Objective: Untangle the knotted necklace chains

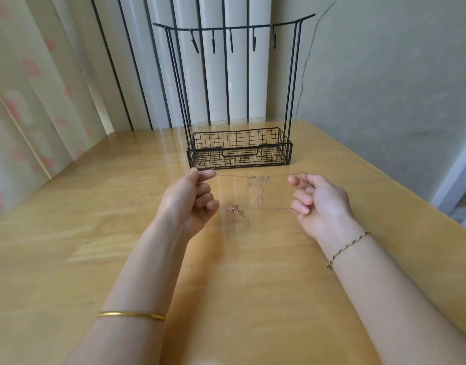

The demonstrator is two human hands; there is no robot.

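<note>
Both hands hold the chains (255, 180) in the air just above the counter (95, 233), in front of the rack (239, 151). The left hand (192, 196) pinches a strand between thumb and forefinger. The right hand (316, 201) has its fingers curled round the other end, one strand at its top finger and another running to its lower fingers. The knot (254, 177) sits midway on the taut upper strand, with loops hanging below it and a small pendant cluster (233, 208) near the left hand. To do this step well, the pull should be gentle, since drawing the hands apart is likely to tighten the knot. It would be better to slacken the strand, then tease one loop out at a time. By count there are two hands, one knot, one rack with five hooks (231, 43), one bangle (129, 315) and one cord bracelet (347, 245). The strands are too fine to count; probably two chains.
</note>
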